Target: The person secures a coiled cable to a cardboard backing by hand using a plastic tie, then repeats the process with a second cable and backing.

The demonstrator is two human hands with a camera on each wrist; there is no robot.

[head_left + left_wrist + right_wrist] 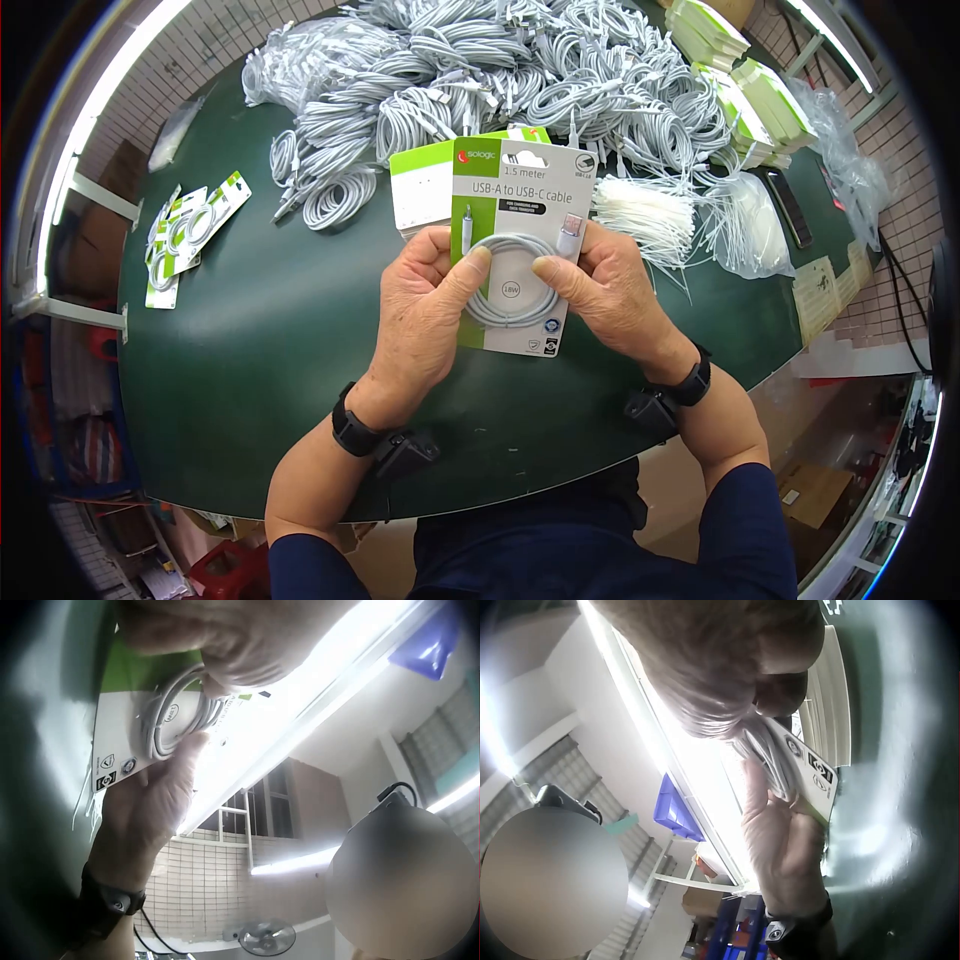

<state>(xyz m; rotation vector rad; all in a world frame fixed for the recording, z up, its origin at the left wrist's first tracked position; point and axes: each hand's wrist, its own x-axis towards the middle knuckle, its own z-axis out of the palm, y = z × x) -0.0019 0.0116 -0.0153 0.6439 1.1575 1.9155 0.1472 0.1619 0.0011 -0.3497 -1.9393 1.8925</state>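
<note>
Both hands hold a green-and-white cardboard cable card (500,338) above the green table, its printed face toward the head camera. A grey coiled USB cable (510,240) is mounted on its front, with the two plugs lying against the upper card on either side. The left hand (425,305) grips the left edge, thumb on the coil. From the right edge, the right hand (615,295) grips it too, thumb tip at the coil's upper right; fingers of both hands go behind the card. In the left wrist view, the coil (154,724) shows between the two thumbs.
Behind the hands lies a stack of cards (420,190). A large heap of grey cables (460,60) covers the back. White zip ties (645,220), a phone (790,208) and more card stacks (750,110) are at right. Several cards with cables (190,235) lie at left.
</note>
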